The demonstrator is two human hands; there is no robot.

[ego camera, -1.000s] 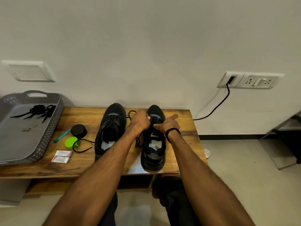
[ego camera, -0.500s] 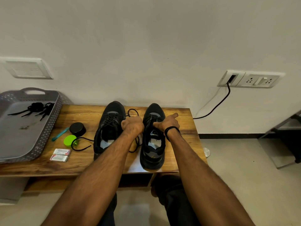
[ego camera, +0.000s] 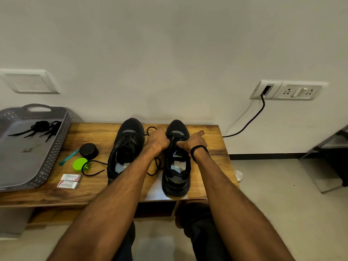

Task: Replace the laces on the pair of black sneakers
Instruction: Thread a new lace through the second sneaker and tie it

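Note:
Two black sneakers stand side by side on the wooden bench [ego camera: 98, 132], toes to the wall. The left sneaker [ego camera: 126, 147] is laced. The right sneaker [ego camera: 177, 166] has a black lace [ego camera: 156, 164] trailing off its left side onto the bench. My left hand [ego camera: 157, 139] grips that lace between the two shoes, near the right shoe's eyelets. My right hand [ego camera: 192, 141] holds the right shoe's upper edge, with its index finger stretched out. Another lace end [ego camera: 90, 169] from the left sneaker loops across the bench.
A grey perforated tray [ego camera: 56, 146] on the left holds a bundle of black laces [ego camera: 39, 127]. Nearby lie a black round tin [ego camera: 88, 151], a green lid [ego camera: 80, 163], a teal tool [ego camera: 68, 157] and two small boxes [ego camera: 69, 181]. A cable [ego camera: 250, 119] runs from the wall socket.
My left hand pulled the lace back toward me, then returned forward to the right shoe's eyelets. The right hand stayed on the shoe.

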